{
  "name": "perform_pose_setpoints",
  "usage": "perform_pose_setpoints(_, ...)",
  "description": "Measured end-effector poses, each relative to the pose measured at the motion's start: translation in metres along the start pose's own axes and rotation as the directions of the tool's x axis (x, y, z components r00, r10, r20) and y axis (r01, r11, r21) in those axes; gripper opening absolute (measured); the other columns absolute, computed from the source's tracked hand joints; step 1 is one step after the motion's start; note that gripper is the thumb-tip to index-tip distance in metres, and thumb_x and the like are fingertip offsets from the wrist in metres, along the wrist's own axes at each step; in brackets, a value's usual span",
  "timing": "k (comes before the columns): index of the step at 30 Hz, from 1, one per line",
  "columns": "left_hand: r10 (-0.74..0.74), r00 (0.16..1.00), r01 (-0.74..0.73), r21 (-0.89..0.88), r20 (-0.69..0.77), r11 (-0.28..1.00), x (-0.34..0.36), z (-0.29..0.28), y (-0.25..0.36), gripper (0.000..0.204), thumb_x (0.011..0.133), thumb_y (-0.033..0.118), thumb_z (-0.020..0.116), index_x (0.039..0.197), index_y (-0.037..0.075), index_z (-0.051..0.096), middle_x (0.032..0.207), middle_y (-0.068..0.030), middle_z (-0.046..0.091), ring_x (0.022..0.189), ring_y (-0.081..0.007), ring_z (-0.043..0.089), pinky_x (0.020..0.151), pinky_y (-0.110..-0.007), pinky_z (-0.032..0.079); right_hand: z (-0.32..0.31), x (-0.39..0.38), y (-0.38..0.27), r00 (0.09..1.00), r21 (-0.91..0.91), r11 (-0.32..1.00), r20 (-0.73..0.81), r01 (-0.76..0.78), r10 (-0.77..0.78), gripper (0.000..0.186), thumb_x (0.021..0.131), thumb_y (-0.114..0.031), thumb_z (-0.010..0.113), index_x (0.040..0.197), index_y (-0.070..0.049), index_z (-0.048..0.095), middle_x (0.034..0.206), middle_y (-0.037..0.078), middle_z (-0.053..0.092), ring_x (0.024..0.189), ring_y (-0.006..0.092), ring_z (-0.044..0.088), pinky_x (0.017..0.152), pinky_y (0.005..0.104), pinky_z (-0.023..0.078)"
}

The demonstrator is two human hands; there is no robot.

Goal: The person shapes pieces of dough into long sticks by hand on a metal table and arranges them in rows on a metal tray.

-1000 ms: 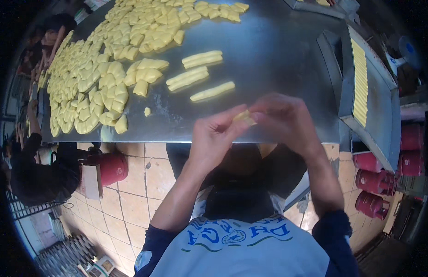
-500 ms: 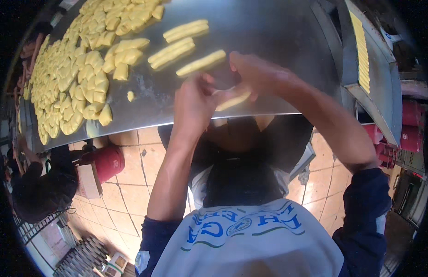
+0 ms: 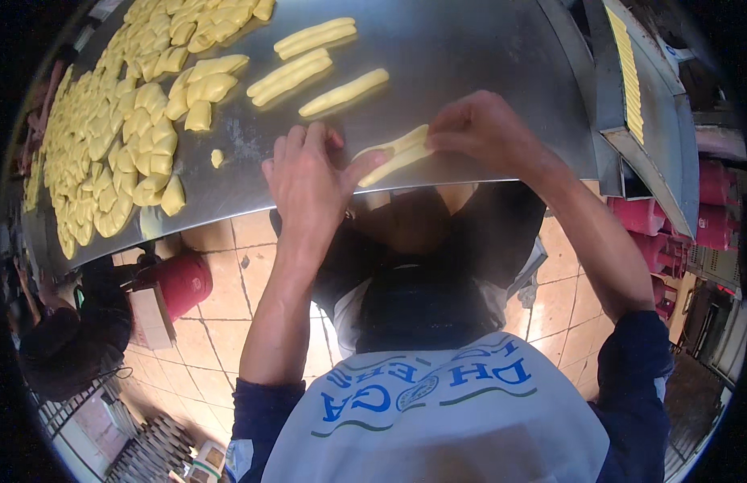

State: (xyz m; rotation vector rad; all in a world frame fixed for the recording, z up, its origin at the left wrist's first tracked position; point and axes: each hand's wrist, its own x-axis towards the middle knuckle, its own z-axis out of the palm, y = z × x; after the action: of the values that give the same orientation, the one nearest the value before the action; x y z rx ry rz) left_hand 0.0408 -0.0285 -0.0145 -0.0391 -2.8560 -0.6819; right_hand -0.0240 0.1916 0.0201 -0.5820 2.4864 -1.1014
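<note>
A pale yellow dough strip (image 3: pixel 399 156) with a lengthwise groove lies by the near edge of the metal table, between my hands. At its right end, my right hand (image 3: pixel 493 135) pinches the dough between thumb and fingers. My left hand (image 3: pixel 307 179) rests at the other end, its thumb stretched over the dough and its fingers spread beside it. Beyond my hands lie a thinner dough stick (image 3: pixel 344 92) and two paired dough sticks, one nearer (image 3: pixel 290 77) and one farther (image 3: pixel 315 37).
Many cut dough pieces (image 3: pixel 108 133) cover the left of the metal table (image 3: pixel 478 48). A small dough scrap (image 3: pixel 217 158) lies apart from them. On the right stands a metal-sided unit (image 3: pixel 651 133) with a yellow ridged strip. A red cylinder (image 3: pixel 184 283) and a person (image 3: pixel 72 338) are at lower left.
My left hand has shifted left and opened out, leaving only its thumb over the dough. My right hand has moved right and slightly nearer, uncovering more of the strip.
</note>
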Motion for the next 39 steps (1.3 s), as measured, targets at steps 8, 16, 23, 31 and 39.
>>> perform_pose_setpoints(8, 0.030, 0.998, -0.030, 0.000, 0.057, 1.000, 0.003, -0.006, -0.003, 0.054, 0.063, 0.054, 0.078, 0.078, 0.005, 0.061, 0.080, -0.0095, 0.059, 0.081, -0.0281, 0.054, 0.074, -0.039, 0.039, -0.013, 0.039, 0.002, 0.976, -0.649, 0.739, -0.029, -0.181, 0.214, 0.071, 0.057, -0.048, 0.081, 0.106, -0.001, 0.061, 0.106, 0.020, 0.059, 0.108, 0.0339, 0.054, 0.083, 0.0449, 0.046)
perform_pose_setpoints(16, 0.081, 0.983, -0.093, 0.069, 0.164, 0.993, 0.017, -0.009, -0.005, 0.063, 0.062, 0.058, 0.077, 0.074, -0.001, 0.060, 0.073, -0.0144, 0.059, 0.071, -0.0329, 0.057, 0.065, -0.042, 0.046, 0.009, 0.051, -0.017, 0.965, -0.672, 0.730, 0.092, -0.123, 0.247, 0.107, 0.047, -0.062, 0.081, 0.126, -0.004, 0.038, 0.127, 0.024, 0.040, 0.126, 0.0395, 0.036, 0.093, 0.0539, 0.040)
perform_pose_setpoints(23, 0.161, 0.987, -0.162, 0.035, 0.022, 0.986, 0.009, -0.008, -0.014, 0.059, 0.068, 0.056, 0.074, 0.074, 0.000, 0.057, 0.073, -0.0140, 0.059, 0.070, -0.0323, 0.057, 0.064, -0.043, 0.045, -0.007, 0.047, 0.001, 0.943, -0.684, 0.699, 0.050, -0.207, 0.328, 0.104, 0.049, -0.063, 0.079, 0.126, -0.006, 0.038, 0.128, 0.023, 0.039, 0.126, 0.0389, 0.036, 0.094, 0.0576, 0.037)
perform_pose_setpoints(31, 0.027, 0.999, -0.028, 0.089, 0.017, 0.996, 0.011, -0.016, -0.007, 0.059, 0.070, 0.057, 0.075, 0.073, 0.001, 0.056, 0.067, -0.0129, 0.057, 0.064, -0.0300, 0.056, 0.062, -0.038, 0.046, -0.029, 0.042, 0.019, 0.958, -0.616, 0.768, 0.073, -0.177, 0.279, 0.094, 0.055, -0.069, 0.074, 0.120, -0.007, 0.045, 0.124, 0.022, 0.041, 0.126, 0.0396, 0.034, 0.094, 0.0622, 0.031)
perform_pose_setpoints(39, -0.133, 0.931, 0.074, 0.181, 0.339, 0.981, 0.025, -0.016, 0.003, 0.070, 0.064, 0.064, 0.074, 0.071, -0.003, 0.055, 0.064, -0.0130, 0.061, 0.063, -0.0254, 0.061, 0.061, -0.038, 0.048, -0.016, 0.036, -0.001, 0.944, -0.626, 0.744, 0.038, -0.235, 0.329, 0.103, 0.056, -0.071, 0.072, 0.128, -0.006, 0.039, 0.130, 0.023, 0.038, 0.129, 0.0398, 0.031, 0.096, 0.0608, 0.029)
